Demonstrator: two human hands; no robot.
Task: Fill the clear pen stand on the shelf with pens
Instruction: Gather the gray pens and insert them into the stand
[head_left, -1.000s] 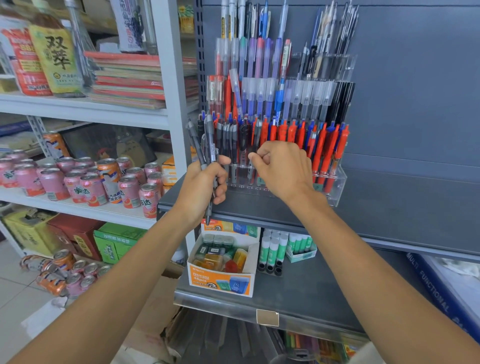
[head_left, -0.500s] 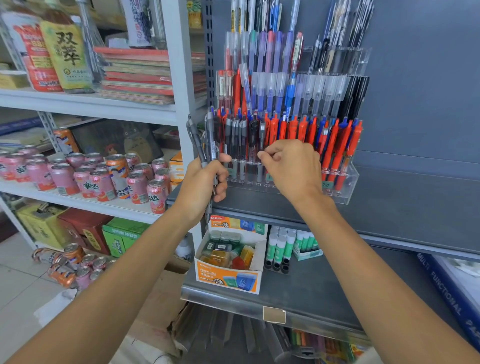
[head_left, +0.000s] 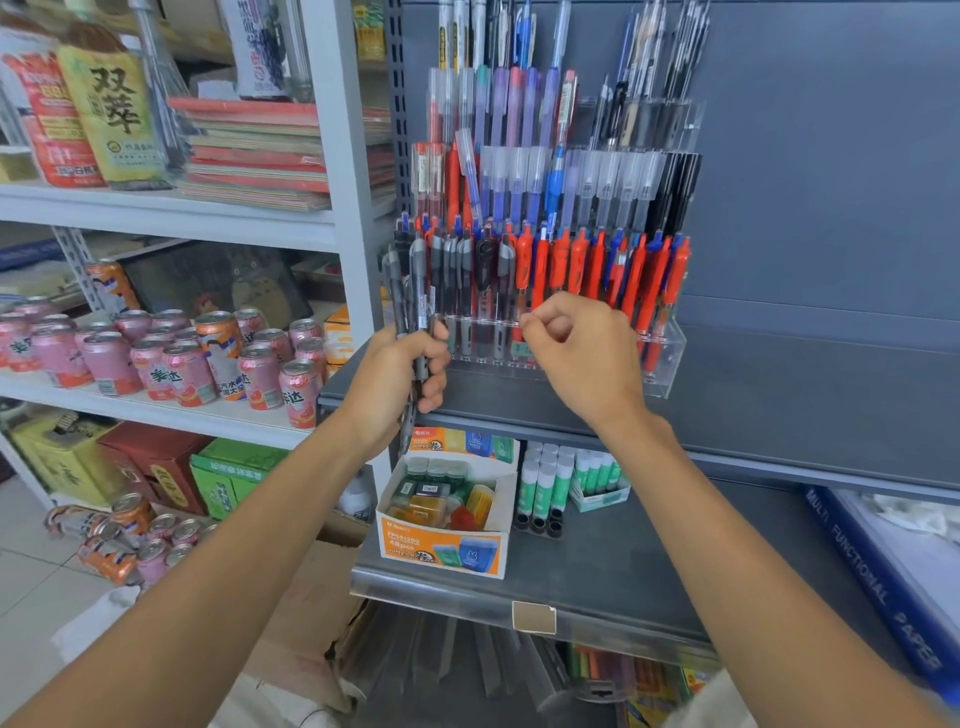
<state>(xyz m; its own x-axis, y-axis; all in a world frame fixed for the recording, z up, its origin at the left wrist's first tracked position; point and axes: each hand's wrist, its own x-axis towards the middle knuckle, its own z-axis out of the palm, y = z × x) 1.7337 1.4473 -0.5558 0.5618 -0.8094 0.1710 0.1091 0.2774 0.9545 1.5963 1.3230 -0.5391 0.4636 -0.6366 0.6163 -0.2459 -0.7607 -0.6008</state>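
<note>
A tiered clear pen stand sits on the grey shelf, packed with black, grey, orange, blue and clear-capped pens. My left hand grips a small bunch of black and grey pens, upright, just left of the stand's front row. My right hand hovers in front of the front row near the orange pens. Its fingers are curled and I see nothing held in them. The lower part of the front row is hidden behind it.
Below the stand, a white and orange box of erasers and green glue sticks sit on a lower shelf. Pink drink cans and stacked notebooks fill the white shelving at left. A blue paper box lies at lower right.
My right hand has drawn slightly back from the front row with fingers curled. My left hand keeps its hold on the pen bunch in about the same place.
</note>
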